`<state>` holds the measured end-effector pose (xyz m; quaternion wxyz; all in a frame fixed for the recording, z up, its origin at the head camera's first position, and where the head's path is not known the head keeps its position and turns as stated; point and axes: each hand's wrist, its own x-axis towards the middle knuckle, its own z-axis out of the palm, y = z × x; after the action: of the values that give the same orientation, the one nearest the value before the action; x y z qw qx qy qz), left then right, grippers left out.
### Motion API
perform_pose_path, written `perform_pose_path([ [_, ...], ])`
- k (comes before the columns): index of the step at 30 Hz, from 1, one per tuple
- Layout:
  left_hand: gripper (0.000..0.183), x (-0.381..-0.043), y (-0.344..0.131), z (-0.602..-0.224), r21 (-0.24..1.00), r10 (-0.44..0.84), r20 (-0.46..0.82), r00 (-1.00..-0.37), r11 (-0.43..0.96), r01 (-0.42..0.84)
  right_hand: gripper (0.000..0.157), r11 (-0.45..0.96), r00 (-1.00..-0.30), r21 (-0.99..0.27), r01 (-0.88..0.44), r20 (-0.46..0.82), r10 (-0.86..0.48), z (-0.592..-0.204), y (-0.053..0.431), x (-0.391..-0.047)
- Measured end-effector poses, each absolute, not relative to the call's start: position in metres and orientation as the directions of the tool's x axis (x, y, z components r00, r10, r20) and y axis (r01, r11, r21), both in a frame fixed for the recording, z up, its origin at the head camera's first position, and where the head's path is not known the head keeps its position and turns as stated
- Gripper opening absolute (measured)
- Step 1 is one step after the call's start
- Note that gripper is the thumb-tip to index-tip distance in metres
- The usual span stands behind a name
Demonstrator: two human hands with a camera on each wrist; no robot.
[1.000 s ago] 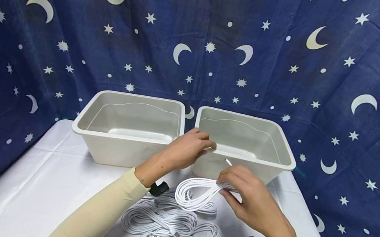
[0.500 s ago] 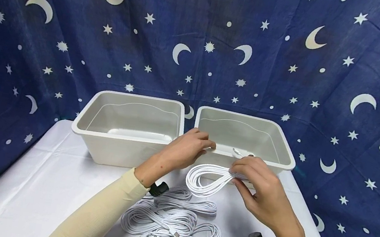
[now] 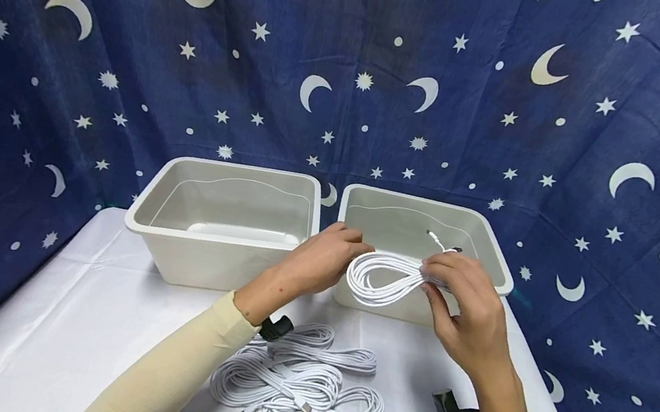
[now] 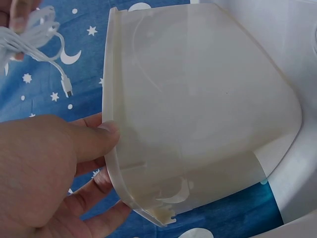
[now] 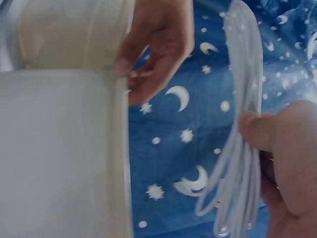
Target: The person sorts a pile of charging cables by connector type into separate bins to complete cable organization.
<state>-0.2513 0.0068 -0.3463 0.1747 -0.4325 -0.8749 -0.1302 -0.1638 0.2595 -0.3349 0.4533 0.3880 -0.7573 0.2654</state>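
My right hand point(image 3: 466, 303) pinches a coiled white cable point(image 3: 356, 276) between thumb and fingers. The coil hangs at the front wall of the right-hand bin point(image 3: 485, 287), and its thin connector end point(image 3: 434, 237) sticks up over that bin's opening. At the bin's front left corner my left hand point(image 3: 321, 259) grips the rim. In the left wrist view its thumb point(image 4: 101, 139) lies on the bin's wall, with the other fingers curled past the edge. The right wrist view shows the held cable point(image 5: 242, 64) as a long bundle of strands under my thumb.
A second pale bin point(image 3: 217, 264) stands left of the first, a narrow gap between them. On the white tablecloth point(image 3: 73, 316) in front lies a pile of coiled white cables point(image 3: 302, 382), some with USB plugs showing. A dark blue curtain hangs behind.
My right hand has lifted the coiled cable up and to the right, from above the pile to the right-hand bin's front rim. My left hand has stayed at the bin's corner.
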Motion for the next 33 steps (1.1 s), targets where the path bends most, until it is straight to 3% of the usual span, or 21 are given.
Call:
perform_pose_path([
  [7, 0.011, -0.251, 0.004, -0.347, 0.039, 0.716, 0.433, -0.547, 0.592, 0.805, 0.025, 0.648, -0.321, -0.091, -0.756, 0.914, -0.247, -0.353, 0.266, -0.191],
  [18, 0.030, -0.251, 0.006, -0.347, 0.097, 0.706, 0.410, -0.578, 0.596, 0.797, 0.027, 0.709, -0.395, -0.174, -0.683, 0.905, -0.158, -0.375, 0.280, -0.213],
  [33, 0.027, -0.249, 0.006, -0.348, 0.114, 0.691, 0.406, -0.598, 0.611, 0.783, 0.024, 0.776, -0.492, -0.246, -0.580, 0.866, -0.093, -0.381, 0.283, -0.216],
])
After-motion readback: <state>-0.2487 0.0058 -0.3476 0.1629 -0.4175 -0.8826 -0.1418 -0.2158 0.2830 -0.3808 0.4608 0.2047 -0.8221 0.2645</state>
